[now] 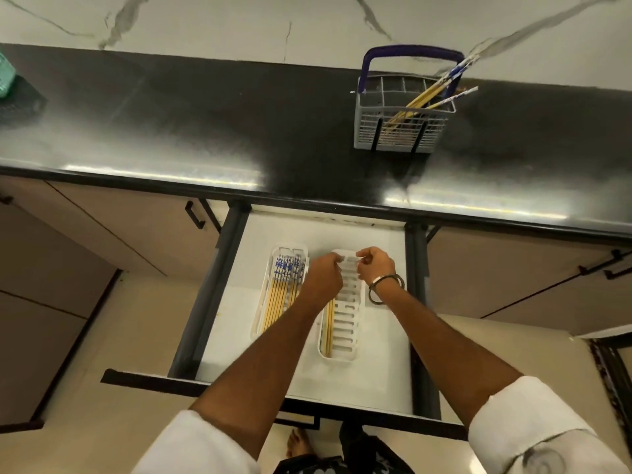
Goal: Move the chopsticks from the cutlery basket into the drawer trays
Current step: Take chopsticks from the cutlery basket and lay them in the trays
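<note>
White slotted tray (345,323) on the right holds one pair; my left hand (321,278) and right hand (374,266) curl over its far end, though what they pinch is blurred. Next, I judge, comes reaching for the chopsticks (422,100) in the cutlery basket (400,131).

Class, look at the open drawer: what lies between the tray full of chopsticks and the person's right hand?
In the head view, the left hand lies between the full tray and the right hand, over the second tray.

Both forearms reach forward and down, sleeves pushed up. The left hand (323,273) and right hand (374,265) sit close together, fingers curled, fingertips nearly meeting.
</note>
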